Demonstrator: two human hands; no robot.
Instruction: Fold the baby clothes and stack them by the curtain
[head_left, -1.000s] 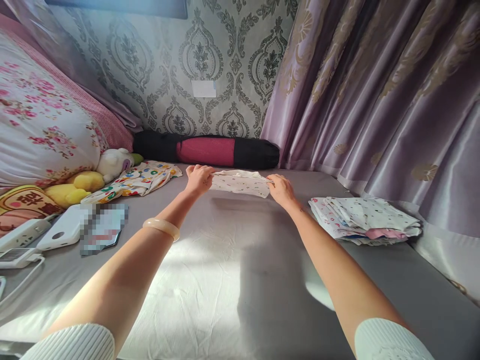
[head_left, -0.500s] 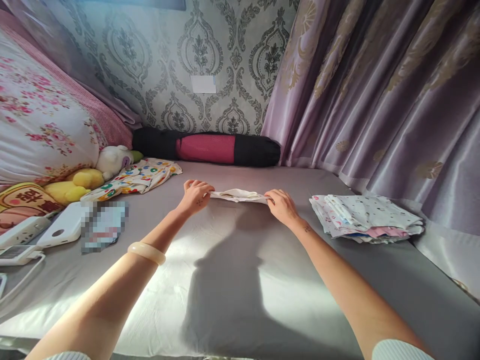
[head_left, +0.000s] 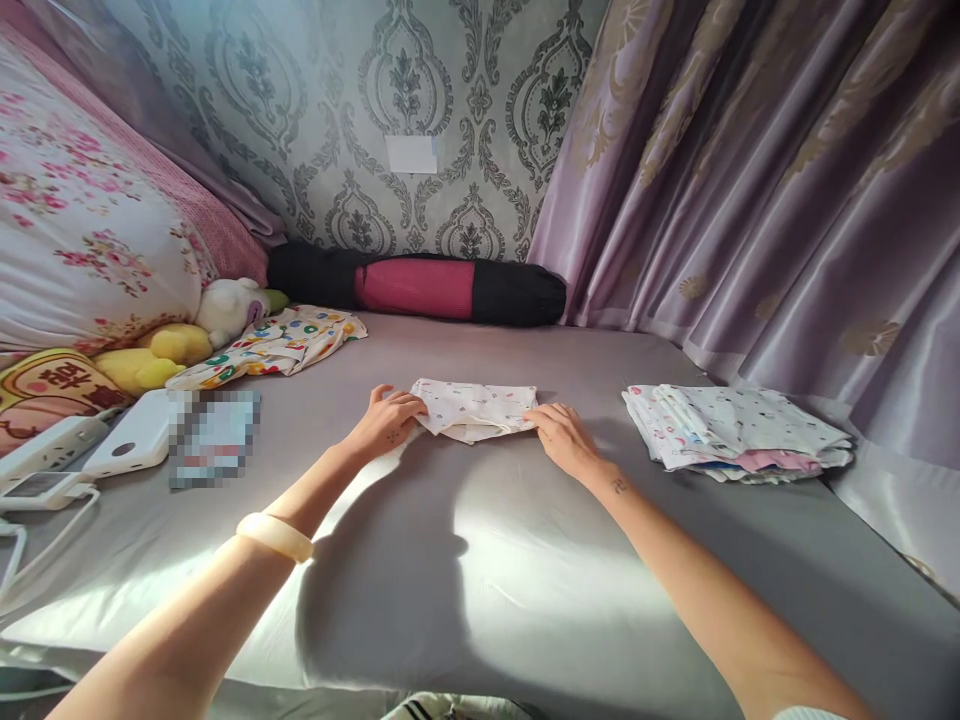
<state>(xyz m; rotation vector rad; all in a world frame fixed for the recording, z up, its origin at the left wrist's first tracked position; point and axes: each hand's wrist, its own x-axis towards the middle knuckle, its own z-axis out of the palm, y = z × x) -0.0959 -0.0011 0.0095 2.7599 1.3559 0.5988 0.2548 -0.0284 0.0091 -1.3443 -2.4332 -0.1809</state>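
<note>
A small white printed garment (head_left: 477,403), folded into a wide strip, lies on the grey bed sheet (head_left: 540,540) in front of me. My left hand (head_left: 388,418) pinches its left near corner, and my right hand (head_left: 561,432) pinches the right near corner. The near edge sags between them and shows a layered opening. Off to the right of my right hand sits a stack of folded printed clothes (head_left: 739,430). A colourful patterned garment (head_left: 292,342) lies loosely at the back left.
A black and red bolster-shaped bag (head_left: 416,287) lies along the wall. At the left are plush toys (head_left: 229,310), a power strip (head_left: 56,445), a white box-shaped device (head_left: 139,435), cables and a blurred packet (head_left: 214,438). Purple curtains (head_left: 750,180) hang at the right.
The garment, a thin raised strip before, now lies flatter with its printed face showing. Both hands have come slightly down and nearer, still holding its corners.
</note>
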